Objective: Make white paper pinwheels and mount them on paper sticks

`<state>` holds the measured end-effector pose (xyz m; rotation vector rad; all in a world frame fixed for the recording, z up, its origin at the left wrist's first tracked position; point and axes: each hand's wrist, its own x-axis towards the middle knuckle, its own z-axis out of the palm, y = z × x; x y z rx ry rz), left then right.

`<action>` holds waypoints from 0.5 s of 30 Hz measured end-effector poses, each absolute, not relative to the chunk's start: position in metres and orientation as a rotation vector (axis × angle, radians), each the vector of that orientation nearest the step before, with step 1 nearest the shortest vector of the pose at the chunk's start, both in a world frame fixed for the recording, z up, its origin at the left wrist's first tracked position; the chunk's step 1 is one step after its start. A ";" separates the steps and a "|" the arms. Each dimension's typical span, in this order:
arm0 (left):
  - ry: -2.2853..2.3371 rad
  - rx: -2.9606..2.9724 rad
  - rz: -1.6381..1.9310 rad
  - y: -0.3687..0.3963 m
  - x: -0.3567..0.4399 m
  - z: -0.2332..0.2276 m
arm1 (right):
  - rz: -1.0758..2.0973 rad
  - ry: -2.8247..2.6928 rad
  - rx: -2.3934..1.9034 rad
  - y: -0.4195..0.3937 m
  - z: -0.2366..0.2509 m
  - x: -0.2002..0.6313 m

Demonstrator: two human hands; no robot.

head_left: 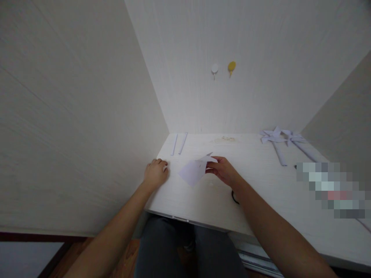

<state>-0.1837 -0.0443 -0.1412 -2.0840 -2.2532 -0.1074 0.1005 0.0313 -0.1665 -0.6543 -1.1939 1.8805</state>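
Note:
A white folded sheet of paper lies on the white desk in front of me, one corner lifted. My right hand pinches that raised corner at the sheet's right side. My left hand rests curled on the desk just left of the paper, with something small and white showing at its fingertips; what it is I cannot tell.
Two narrow paper strips lie at the back left. Two paper pinwheels on rolled paper sticks lie at the back right. A white hook and a yellow hook hang on the back wall. Walls close in both sides.

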 end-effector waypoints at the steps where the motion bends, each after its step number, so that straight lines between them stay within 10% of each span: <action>1: -2.234 -2.121 -0.128 -0.042 -0.175 -0.143 | 1.872 -1.188 -0.656 0.033 -0.166 0.103; 15: -2.546 -1.945 -0.140 0.086 -0.147 -0.141 | 1.785 -1.110 -0.661 0.051 -0.164 0.125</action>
